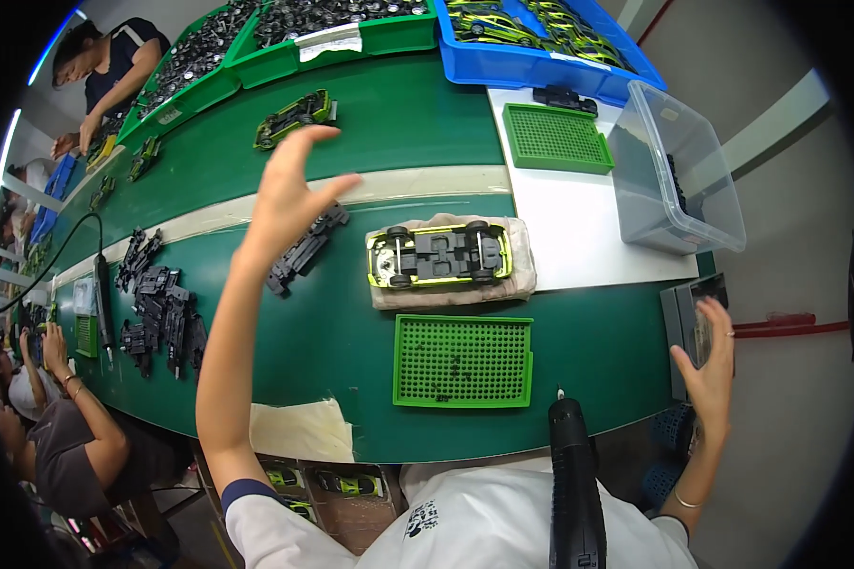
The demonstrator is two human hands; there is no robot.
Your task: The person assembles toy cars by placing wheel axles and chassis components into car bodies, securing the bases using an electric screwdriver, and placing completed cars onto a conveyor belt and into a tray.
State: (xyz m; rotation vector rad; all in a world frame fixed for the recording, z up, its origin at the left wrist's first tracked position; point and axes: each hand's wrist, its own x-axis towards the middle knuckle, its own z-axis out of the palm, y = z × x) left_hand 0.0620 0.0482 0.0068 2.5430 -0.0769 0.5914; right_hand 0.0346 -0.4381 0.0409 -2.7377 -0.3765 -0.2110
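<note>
My left hand [292, 190] is raised over the green bench, thumb and fingers apart, with nothing in it. Just beyond its fingertips a yellow-green toy car [296, 118] lies on the bench. Below the hand rest black plastic chassis parts [306, 254]. My right hand [710, 365] is off the bench's right edge, fingers spread and holding nothing. Between my hands an upturned toy car [439, 254], its black underside and wheels showing, lies on a folded cloth pad [522, 284]. A green perforated tray [462, 387] with small dark pieces, likely screws, sits nearer me.
A black electric screwdriver [575, 474] points up at the front edge. More chassis parts [166, 313] are piled at left. Green bins [351, 43] and a blue crate [550, 71] line the back. A clear plastic box [678, 171] stands right. Co-workers [114, 66] sit at left.
</note>
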